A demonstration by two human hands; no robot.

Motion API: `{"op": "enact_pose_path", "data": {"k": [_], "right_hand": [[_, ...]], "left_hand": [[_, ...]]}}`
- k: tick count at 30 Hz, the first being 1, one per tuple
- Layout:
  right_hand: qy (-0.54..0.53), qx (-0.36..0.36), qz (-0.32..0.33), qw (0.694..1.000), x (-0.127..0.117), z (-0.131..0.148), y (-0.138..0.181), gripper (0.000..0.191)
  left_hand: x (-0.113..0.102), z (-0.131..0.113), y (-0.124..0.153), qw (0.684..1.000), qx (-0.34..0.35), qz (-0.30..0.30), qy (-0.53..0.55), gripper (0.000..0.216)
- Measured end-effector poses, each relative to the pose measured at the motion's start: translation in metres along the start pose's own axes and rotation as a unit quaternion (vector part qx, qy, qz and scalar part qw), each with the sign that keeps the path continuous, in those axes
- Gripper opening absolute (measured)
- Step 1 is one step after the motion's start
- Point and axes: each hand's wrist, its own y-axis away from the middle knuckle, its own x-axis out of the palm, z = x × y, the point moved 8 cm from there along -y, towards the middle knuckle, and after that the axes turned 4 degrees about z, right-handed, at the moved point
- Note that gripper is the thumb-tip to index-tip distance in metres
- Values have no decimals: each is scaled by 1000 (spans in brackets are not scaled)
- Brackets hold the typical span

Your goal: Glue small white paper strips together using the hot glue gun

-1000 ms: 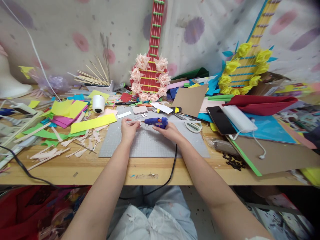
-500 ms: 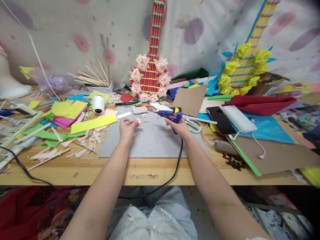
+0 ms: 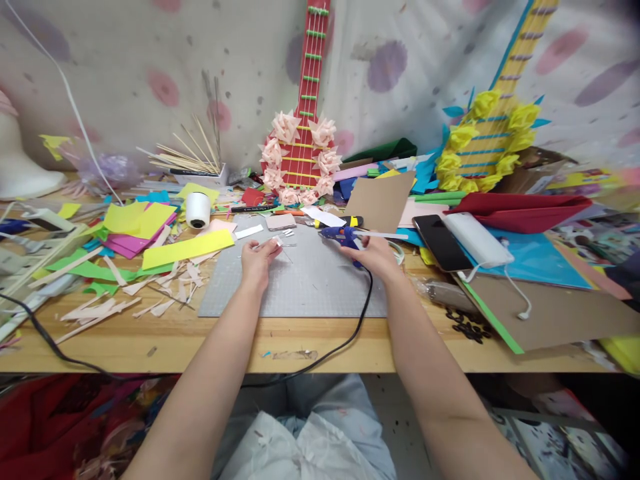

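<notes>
My left hand (image 3: 257,261) is over the left half of the grey cutting mat (image 3: 300,293), its fingertips closed on a small white piece (image 3: 277,241). A thin wire-like strand shows beside that piece. My right hand (image 3: 375,257) is wrapped round a blue hot glue gun (image 3: 340,233), whose nozzle points left toward my left hand without touching it. A white glue stick (image 3: 387,235) sticks out of the gun's back end. Behind my right hand, scissors (image 3: 399,252) are mostly hidden. A yellow-and-black cutter (image 3: 353,221) lies just beyond the gun.
A red paper guitar (image 3: 300,157) with pink flowers stands at the back, a yellow guitar (image 3: 480,147) to its right. Paper scraps (image 3: 185,280) cover the left side. A phone (image 3: 440,241) and white power bank (image 3: 479,238) lie right. The gun's black cord (image 3: 357,330) hangs over the table edge.
My right hand has moved the glue gun a little to the right, away from my left hand. My left hand stays nearly in place, still pinching the white piece.
</notes>
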Motion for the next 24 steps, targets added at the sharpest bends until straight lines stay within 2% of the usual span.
{"op": "enact_pose_path", "data": {"k": [1, 3, 5, 6, 7, 9, 10, 12, 15, 19, 24], "right_hand": [[24, 16, 27, 999, -5, -4, 3, 47], [28, 0, 143, 989, -1, 0, 12, 45], [-35, -74, 274, 958, 15, 25, 24, 42], [-75, -108, 322, 938, 25, 42, 30, 39], [-107, -137, 341, 924, 34, 60, 33, 37], [-147, -159, 314, 924, 53, 90, 29, 33], [-159, -151, 267, 938, 61, 101, 23, 31], [-164, -125, 197, 959, 81, 116, 15, 28], [-182, -111, 156, 965, 103, 127, 13, 18], [-214, -109, 113, 964, 100, 124, 19, 13], [-244, -103, 136, 955, 102, 118, 24, 15]], "left_hand": [[1, 1, 1, 1000, -2, -1, -1, 48], [1, 2, 2, 1000, -6, -9, -4, 49], [1, 2, 3, 1000, -7, -16, -6, 51], [1, 1, 4, 1000, -7, -17, -6, 52], [1, 1, 4, 1000, -7, -17, -4, 53], [3, 1, 5, 1000, -5, -13, 1, 53], [3, 1, 5, 1000, -4, -11, 4, 53], [3, 2, 6, 1000, -5, -13, 4, 52], [1, 3, 6, 1000, -9, -24, 2, 51], [3, 3, 7, 1000, -10, -20, 17, 50], [8, 5, 9, 1000, -15, 6, 23, 51]]}}
